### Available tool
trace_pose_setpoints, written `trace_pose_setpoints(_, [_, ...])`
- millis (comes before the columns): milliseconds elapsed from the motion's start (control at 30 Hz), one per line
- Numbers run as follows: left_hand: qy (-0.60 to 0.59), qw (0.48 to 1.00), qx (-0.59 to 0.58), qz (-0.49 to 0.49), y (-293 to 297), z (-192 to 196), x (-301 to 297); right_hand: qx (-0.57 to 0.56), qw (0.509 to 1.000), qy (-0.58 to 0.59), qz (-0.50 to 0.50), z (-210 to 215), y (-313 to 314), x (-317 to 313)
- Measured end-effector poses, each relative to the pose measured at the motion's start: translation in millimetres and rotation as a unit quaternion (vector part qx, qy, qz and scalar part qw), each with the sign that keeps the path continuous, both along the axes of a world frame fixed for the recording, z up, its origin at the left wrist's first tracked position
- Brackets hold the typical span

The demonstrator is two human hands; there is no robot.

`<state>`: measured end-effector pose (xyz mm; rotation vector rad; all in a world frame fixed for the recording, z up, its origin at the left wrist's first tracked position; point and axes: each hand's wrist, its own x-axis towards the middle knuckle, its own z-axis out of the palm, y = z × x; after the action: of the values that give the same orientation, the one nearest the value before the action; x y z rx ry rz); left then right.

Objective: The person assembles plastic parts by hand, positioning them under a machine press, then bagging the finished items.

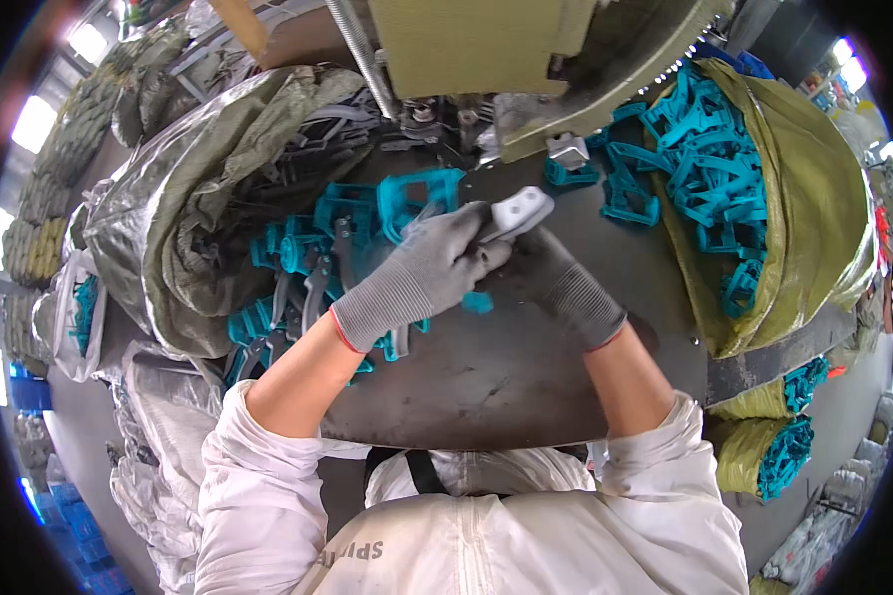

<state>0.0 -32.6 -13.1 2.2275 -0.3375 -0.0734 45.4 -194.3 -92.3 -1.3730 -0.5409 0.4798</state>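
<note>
- we see our left hand [422,273], in a grey knit glove, curled shut around a grey plastic part [514,214]; the part sticks out toward 1 o'clock from our fingers, just above the middle of the dark metal worktable [486,382].
- our right hand [556,278], in a darker grey glove, sits just right of the left and touches it; its fingers lie behind the left hand, so we cannot tell whether it grips anything.
- at 9 o'clock from our hands a heap of teal plastic clips [313,248] mixed with grey pieces covers the table edge.
- at 2 o'clock an open olive woven sack [814,228] spills more teal clips [704,169].
- at 12 o'clock an olive-green machine [496,45] overhangs the table; its lower workings are dark and hard to make out.
- at 10 o'clock a silvery sack of grey parts [218,169] slumps open.
- at 4 o'clock two smaller olive sacks [754,436] show teal pieces, cut off by the table edge.
</note>
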Motion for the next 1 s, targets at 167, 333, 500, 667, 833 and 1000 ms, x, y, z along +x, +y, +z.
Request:
trace_pose_setpoints(167, [0.109, 0.958, 0.250, 0.089, 34, -35, 3, -0.208, 0.942, 0.045, -0.260, 37, -97, 136])
trace_pose_setpoints(333, [0.143, 0.968, 0.153, 0.136, 39, -44, 10, -0.371, 0.865, 0.064, -0.332, 7, -159, 185])
trace_pose_setpoints(500, [-0.008, 0.999, -0.032, 0.042, 82, -85, 2, -0.410, 0.874, -0.004, -0.262, 21, -138, 148])
trace_pose_setpoints(667, [0.262, 0.929, -0.148, 0.214, 27, -19, 19, -0.688, 0.578, -0.350, -0.264, 12, -173, 125])
trace_pose_setpoints(833, [0.242, 0.849, -0.404, 0.239, 63, -90, 13, -0.545, 0.647, -0.382, -0.373, 49, -145, 107])
trace_pose_setpoints(1000, [0.275, 0.903, -0.270, 0.192, 29, -31, 21, -0.263, 0.902, -0.226, -0.259, 5, -100, 69])
